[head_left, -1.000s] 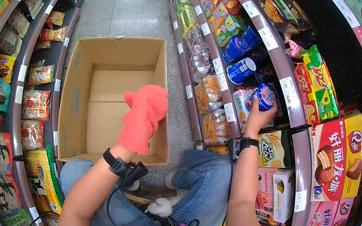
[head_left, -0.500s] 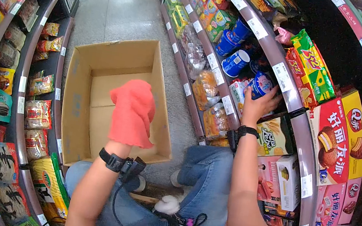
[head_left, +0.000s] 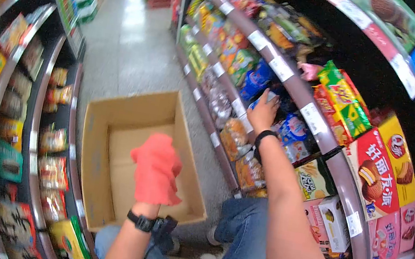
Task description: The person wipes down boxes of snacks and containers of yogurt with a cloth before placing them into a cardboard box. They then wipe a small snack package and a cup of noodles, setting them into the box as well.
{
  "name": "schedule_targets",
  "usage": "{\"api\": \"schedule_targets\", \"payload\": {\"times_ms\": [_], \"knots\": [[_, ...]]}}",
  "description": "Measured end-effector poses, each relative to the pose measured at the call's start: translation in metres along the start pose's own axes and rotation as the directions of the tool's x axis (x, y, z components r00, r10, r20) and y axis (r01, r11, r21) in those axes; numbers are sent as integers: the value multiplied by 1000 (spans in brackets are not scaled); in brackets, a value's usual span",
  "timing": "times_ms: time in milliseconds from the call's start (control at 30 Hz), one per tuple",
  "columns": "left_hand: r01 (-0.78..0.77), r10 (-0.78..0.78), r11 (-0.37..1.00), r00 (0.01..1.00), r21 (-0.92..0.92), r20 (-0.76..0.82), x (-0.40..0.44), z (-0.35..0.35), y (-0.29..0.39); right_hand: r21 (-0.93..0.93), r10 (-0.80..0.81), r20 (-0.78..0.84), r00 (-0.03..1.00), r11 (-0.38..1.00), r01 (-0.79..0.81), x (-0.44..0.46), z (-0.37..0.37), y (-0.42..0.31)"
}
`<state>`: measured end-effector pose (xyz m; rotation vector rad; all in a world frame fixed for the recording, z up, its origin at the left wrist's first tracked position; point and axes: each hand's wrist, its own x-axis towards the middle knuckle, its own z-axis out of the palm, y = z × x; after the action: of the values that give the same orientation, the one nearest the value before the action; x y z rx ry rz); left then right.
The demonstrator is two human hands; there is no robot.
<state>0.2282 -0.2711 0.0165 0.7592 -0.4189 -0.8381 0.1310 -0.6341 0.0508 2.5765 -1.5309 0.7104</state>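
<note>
My left hand point(head_left: 145, 209) is covered by a coral-red cloth point(head_left: 158, 168), so its fingers are hidden. It is over the open cardboard box point(head_left: 95, 160), with a dark band and a small device at the wrist. My right hand point(head_left: 264, 112) reaches into the lower shelf on the right, its fingers closed round a blue tub point(head_left: 256, 103) with a pale end, blurred by motion. Just nearer to me on that shelf lies another blue tub point(head_left: 292, 129) with a cartoon print, apart from the hand. More blue tubs point(head_left: 255, 80) stand beyond the fingers.
Curved shelf edges with price tags point(head_left: 311, 119) run above and beside my right arm. Boxes of chocolate pies point(head_left: 376, 178) stack at the right. Bagged snacks point(head_left: 54, 170) fill the left shelves. The grey aisle floor point(head_left: 126, 57) stretches ahead past the box.
My right hand has left the cartoon-print blue tub and moved further along the shelf to another tub. The view has shifted, and the box and cloth-covered hand appear lower.
</note>
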Motion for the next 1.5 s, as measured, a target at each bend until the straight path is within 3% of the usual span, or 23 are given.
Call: {"api": "schedule_targets", "payload": {"times_ms": [100,167,267,300,333,400,467,533,567,633,700,767,833,867,900,1000,1033,1100,1133,1200,1267,1367,1500], "knots": [[-53,81,819,996,571,-23,-8,32,45,101,151,77,986,982,-158,18,5,6],[-96,121,880,992,464,-24,-8,28,39,103,224,144,964,965,-240,20,4,6],[-19,23,996,999,-91,48,-10,-15,-4,98,152,48,987,983,-156,18,8,16],[11,-5,982,999,-187,32,-11,-15,-6,92,99,-96,990,992,-91,15,16,19],[36,-33,959,999,-282,17,-12,-13,-6,160,133,-81,988,980,-119,14,21,23],[15,-46,983,985,-184,-167,-19,2,-9,302,192,-39,981,938,-172,12,15,19],[82,-40,905,993,-417,109,-12,-25,-22,285,116,-125,985,955,-77,16,36,32],[56,-25,967,992,-250,127,-10,-15,-12,254,16,-156,988,967,24,14,29,28],[0,0,999,1000,44,10,-15,-1,-6,288,-20,-188,982,955,74,8,16,18],[-29,80,903,992,428,-100,-18,26,12,217,-191,-341,920,937,275,-2,1,4],[-45,125,798,988,601,-93,-15,40,26,241,-359,-400,843,847,475,-24,-28,-15],[-62,317,354,947,933,-57,-14,52,32,380,-448,-372,813,725,574,-60,-65,-37],[-102,378,157,925,982,35,-18,76,50,523,-463,-314,829,644,558,-98,-102,-58],[-165,359,230,930,959,74,-28,99,70,603,-466,-268,844,602,523,-113,-124,-66],[-141,335,181,939,973,74,-31,110,76,680,-468,-215,857,558,476,-130,-142,-72],[0,272,-90,962,996,24,-35,128,72,960,-427,77,901,275,48,-176,-152,-86],[13,253,-129,967,992,20,-37,125,67,948,-419,43,907,305,96,-189,-146,-86],[-132,216,92,970,987,110,-41,95,46,974,-376,188,907,190,-123,-204,-125,-86],[-164,177,0,971,986,162,-48,107,57,966,-387,257,886,121,-227,-209,-116,-86],[-48,154,-122,986,991,66,-51,110,48,903,-424,383,821,-15,-429,-215,-102,-84],[32,165,-144,986,989,-8,-52,111,38,945,-450,306,839,37,-325,-226,-98,-84],[100,208,-19,974,995,-94,-52,107,23,966,-523,256,813,101,-239,-238,-90,-80],[-13,151,83,989,996,0,-48,93,23,965,-603,260,754,175,-193,-247,-92,-80]]}}
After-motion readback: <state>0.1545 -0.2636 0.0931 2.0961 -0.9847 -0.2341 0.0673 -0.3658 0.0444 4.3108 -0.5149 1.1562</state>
